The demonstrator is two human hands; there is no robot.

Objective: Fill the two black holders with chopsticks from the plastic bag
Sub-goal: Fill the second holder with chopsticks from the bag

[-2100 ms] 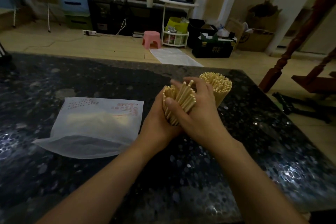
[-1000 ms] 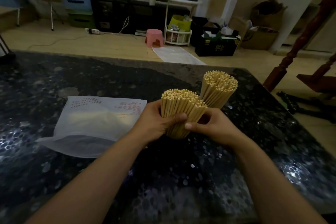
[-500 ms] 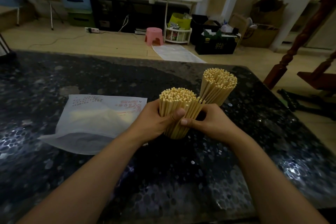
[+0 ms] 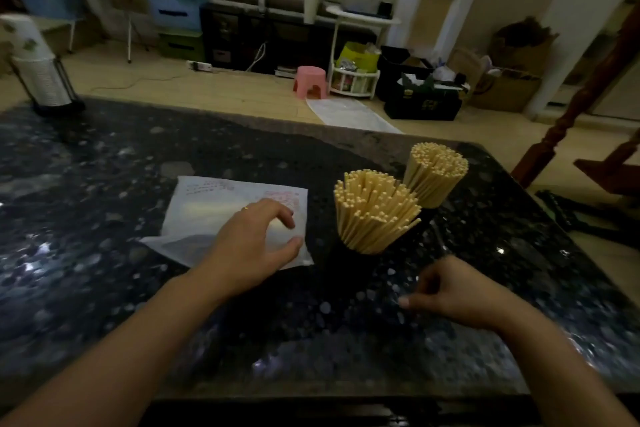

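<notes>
Two bundles of pale wooden chopsticks stand upright on the dark speckled table (image 4: pixel 104 288). The near bundle (image 4: pixel 375 210) fans out of a black holder (image 4: pixel 337 253) that is hard to make out against the table. Behind it to the right stands the far bundle (image 4: pixel 434 172), whose holder is hidden in the dark. A flat translucent plastic bag (image 4: pixel 214 215) lies left of the near bundle. My left hand (image 4: pixel 252 246) hovers over the bag's right part with fingers spread and holds nothing. My right hand (image 4: pixel 460 291) hangs loosely curled and empty, in front of and right of the near bundle.
A stack of white paper cups in a black wire stand (image 4: pixel 38 76) sits at the table's far left corner. Beyond the table's far edge are a pink stool (image 4: pixel 310 81), boxes and shelves on the floor. A red wooden post (image 4: pixel 571 114) stands past the right edge.
Both hands have let go of the near chopstick bundle, which now stands alone and fans out. My left hand moved left over the bag; my right hand drew back toward me.
</notes>
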